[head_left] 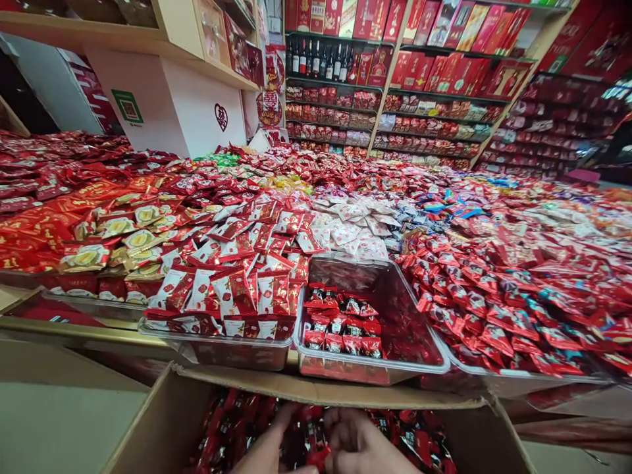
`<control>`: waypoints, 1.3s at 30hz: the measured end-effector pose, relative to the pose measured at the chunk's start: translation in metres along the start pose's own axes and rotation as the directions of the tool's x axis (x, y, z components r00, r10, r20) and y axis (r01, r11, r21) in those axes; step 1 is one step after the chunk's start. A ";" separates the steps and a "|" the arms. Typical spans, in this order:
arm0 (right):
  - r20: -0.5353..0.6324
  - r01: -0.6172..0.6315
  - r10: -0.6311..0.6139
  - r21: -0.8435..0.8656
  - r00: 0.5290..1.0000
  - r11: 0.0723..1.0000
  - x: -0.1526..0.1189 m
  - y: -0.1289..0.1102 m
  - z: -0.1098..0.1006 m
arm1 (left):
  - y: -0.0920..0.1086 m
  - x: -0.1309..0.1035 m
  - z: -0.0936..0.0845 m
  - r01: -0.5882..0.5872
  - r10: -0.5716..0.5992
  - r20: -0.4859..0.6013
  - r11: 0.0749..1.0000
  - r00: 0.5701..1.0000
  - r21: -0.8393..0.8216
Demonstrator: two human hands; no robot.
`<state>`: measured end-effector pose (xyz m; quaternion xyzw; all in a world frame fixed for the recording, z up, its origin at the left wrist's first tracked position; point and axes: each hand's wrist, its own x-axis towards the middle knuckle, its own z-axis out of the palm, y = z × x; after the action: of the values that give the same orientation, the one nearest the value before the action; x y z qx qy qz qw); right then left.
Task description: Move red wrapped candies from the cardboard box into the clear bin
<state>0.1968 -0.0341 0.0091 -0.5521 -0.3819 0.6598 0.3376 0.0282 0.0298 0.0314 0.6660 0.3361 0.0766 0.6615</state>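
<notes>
Both of my hands reach down into an open cardboard box (316, 388) at the bottom of the head view. Inside lie many small wrapped candies (232, 421) in shiny red and black wrappers. My left hand (274, 438) is curved round some of the candies, its fingertips partly buried. Opposite it, my right hand (358, 441) has its fingers bent in on candies, which lie between the two hands. Just beyond the box stands a clear plastic bin (415, 329), with similar red and black candies (343, 322) in rows along its left side.
Left of that bin is another clear bin with red-and-white packets (234, 293). Red twisted-wrapper sweets (484, 303) are heaped to the right. White packets (355, 230) lie behind. Shelves (336, 82) with bottles and red boxes line the back, beside a white pillar (197, 105).
</notes>
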 end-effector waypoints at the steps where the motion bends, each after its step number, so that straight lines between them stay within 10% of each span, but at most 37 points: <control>1: -0.016 -0.008 0.009 0.100 1.000 0.995 -0.002 -0.002 0.002 | 0.001 0.001 0.001 -0.008 0.005 -0.033 0.995 0.999 -0.097; 15: -0.056 0.046 -0.032 0.258 0.998 0.965 -0.019 -0.023 0.008 | 0.022 -0.002 0.005 0.142 -0.201 -0.065 0.852 0.977 -0.504; 29: -0.085 0.233 -0.228 0.046 0.970 0.971 -0.036 -0.036 0.013 | 0.032 -0.010 0.004 -0.055 0.092 0.037 0.817 0.995 -0.573; 39: -0.035 0.217 -0.216 0.265 0.976 0.939 -0.051 -0.055 0.025 | 0.040 -0.025 0.007 0.349 0.001 0.399 0.484 0.917 -0.803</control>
<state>0.1814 -0.0554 0.0843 -0.4577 -0.3469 0.6627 0.4805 0.0271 0.0142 0.0762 0.2113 0.1976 0.0466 0.9561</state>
